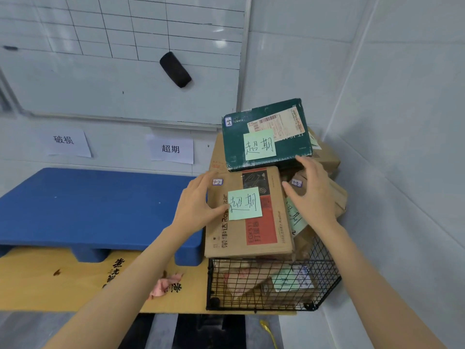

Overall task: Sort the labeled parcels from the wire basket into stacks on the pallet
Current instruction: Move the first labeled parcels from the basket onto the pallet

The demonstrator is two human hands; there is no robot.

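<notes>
The brown parcel (251, 222) lies between my hands: left hand (198, 197) flat on its left edge, right hand (312, 190) spread open at its right. The green parcel (266, 137) beyond my fingers overlaps it; lifting could tip that one off the wire basket (271, 285).

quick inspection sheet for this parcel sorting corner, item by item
surface: blue pallet on a wooden board.
job's things: wire basket heaped above its rim; cardboard box and dark green box on top, each bearing a green note reading 超期.
clutter: crumpled pink scrap on the board.
hands: left hand open against the cardboard box's left edge, thumb on top; right hand open, spread over its right side, contact unclear.
cables: nothing seen; only a thin yellow strip on the floor.
surroundings: whiteboard with black eraser; 破损 sign and 超期 sign on the wall.
</notes>
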